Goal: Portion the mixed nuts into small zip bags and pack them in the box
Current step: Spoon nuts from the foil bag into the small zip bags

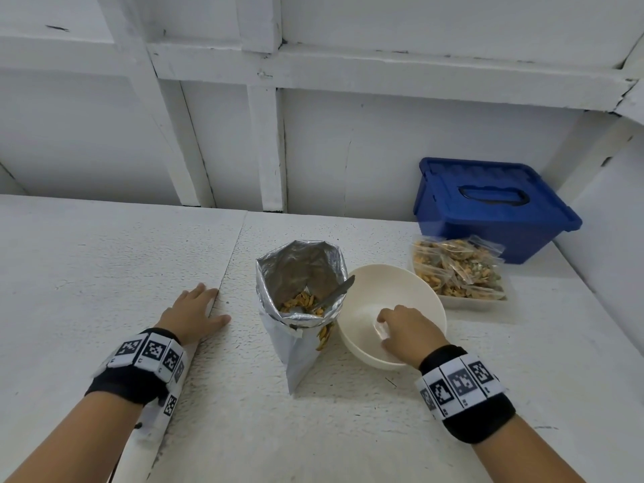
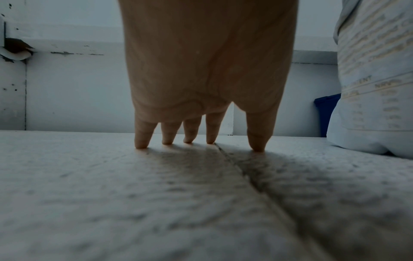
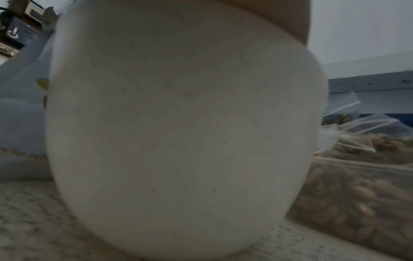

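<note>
Left hand [image 1: 193,312] flat, fingers [image 2: 141,139] spread wide on tabletop [image 1: 104,259]. Right hand [image 1: 406,329] inside empty bowl [image 1: 428,298], fingers curled; whether holding anything, cannot tell. Risk: elbowing tall open nut bag [image 1: 299,301], spoon [image 1: 336,292] inside, unsupported mid-tabletop, spilling nuts.

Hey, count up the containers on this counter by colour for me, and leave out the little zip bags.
Silver: 1, the foil nut bag
Cream: 1, the bowl
Blue: 1, the lidded box
Clear: 1, the tray under the filled zip bags
Total: 4 containers
</note>
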A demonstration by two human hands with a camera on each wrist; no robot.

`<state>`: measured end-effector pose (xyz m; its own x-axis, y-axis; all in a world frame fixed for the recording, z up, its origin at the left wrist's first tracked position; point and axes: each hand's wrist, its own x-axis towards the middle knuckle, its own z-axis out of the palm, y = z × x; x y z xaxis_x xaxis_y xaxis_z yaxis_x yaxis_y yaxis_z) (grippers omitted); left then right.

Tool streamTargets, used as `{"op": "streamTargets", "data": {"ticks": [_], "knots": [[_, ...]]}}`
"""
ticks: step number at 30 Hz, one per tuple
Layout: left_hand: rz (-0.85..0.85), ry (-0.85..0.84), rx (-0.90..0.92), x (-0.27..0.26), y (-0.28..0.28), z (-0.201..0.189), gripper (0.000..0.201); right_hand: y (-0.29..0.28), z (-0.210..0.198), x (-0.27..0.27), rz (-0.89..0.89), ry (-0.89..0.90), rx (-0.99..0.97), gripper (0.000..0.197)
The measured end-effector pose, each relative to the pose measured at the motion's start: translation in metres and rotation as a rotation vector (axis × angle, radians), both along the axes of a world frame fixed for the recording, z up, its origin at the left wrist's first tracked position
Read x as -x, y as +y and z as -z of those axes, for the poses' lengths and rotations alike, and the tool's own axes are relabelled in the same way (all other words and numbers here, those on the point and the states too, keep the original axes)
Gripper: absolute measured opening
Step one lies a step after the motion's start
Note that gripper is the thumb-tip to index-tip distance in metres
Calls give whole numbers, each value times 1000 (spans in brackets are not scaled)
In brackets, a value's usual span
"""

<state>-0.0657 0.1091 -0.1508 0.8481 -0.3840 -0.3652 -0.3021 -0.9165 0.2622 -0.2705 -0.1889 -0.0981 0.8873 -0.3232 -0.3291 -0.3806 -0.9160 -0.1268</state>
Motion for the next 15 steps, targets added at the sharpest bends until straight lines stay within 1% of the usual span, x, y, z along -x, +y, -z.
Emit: {"op": "streamTargets", "data": {"ticks": [3,5,9,11,13,15], "knots": [[-2,0,-7,1,-1,-1,76,0,-2,1,30,-99,-31,18],[2,0,-12,0,-1,0,76,0,-3,2,39,-160,-41,10],[1,4,-2,0,0,0,75,-2,-10,4,124,-292,-139,17],[0,13,21,2,1,-3,71,-3,-18,7,148,-403,-225,15],[0,10,109,6,1,-11,62,-5,-30,10,183,-521,-339,11],[-2,-25,232,17,-3,-24,54,-6,-46,14,226,-634,-458,11]]}}
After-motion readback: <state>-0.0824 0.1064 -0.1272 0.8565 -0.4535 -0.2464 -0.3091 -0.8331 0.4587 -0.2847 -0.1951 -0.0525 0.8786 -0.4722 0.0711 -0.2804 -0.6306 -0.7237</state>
